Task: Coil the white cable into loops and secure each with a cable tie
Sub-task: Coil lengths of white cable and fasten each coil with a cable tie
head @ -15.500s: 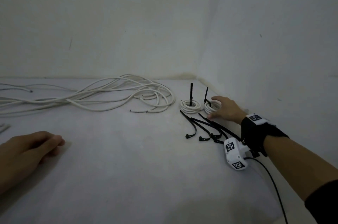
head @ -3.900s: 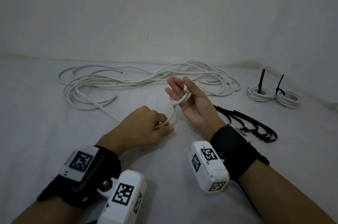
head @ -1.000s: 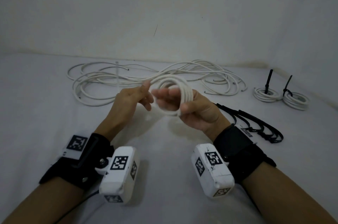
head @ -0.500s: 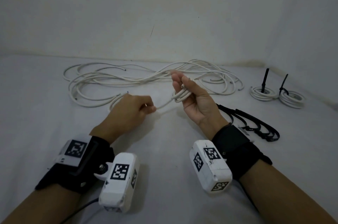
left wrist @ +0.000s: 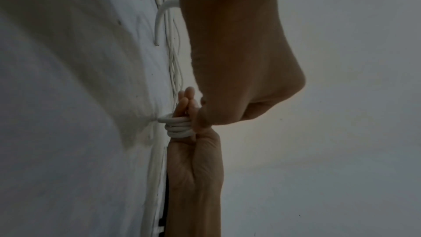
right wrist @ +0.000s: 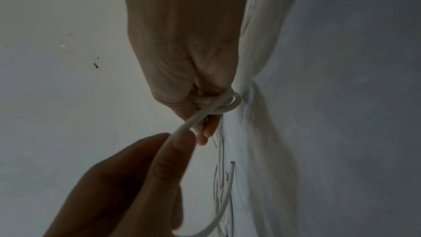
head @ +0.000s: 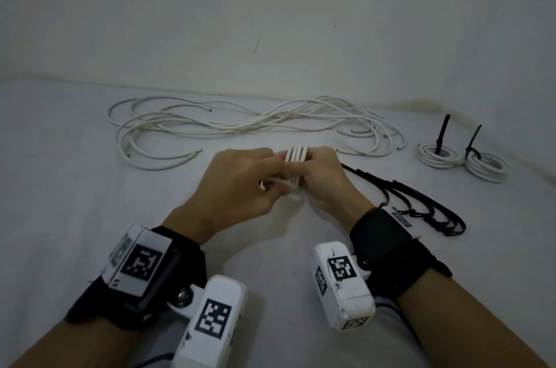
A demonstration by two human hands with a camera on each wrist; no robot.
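While both hands meet just above the middle of the white surface (head: 90, 187), the right hand (head: 323, 178) has its fingers curled through a small white cable coil (head: 296, 155) of several turns, gripping it upright. The left hand (head: 237, 184) pinches the cable's free strand (right wrist: 193, 120) between thumb and forefinger, right beside the coil. Beyond the hands, the loose white cable (head: 240, 127) sprawls in long loops across the far side of the surface. Just right of the right hand lie several spare black cable ties (head: 421, 202). Farther right, near the wall, two finished coils (head: 439, 154) sit side by side, each with a black tie standing up from it.
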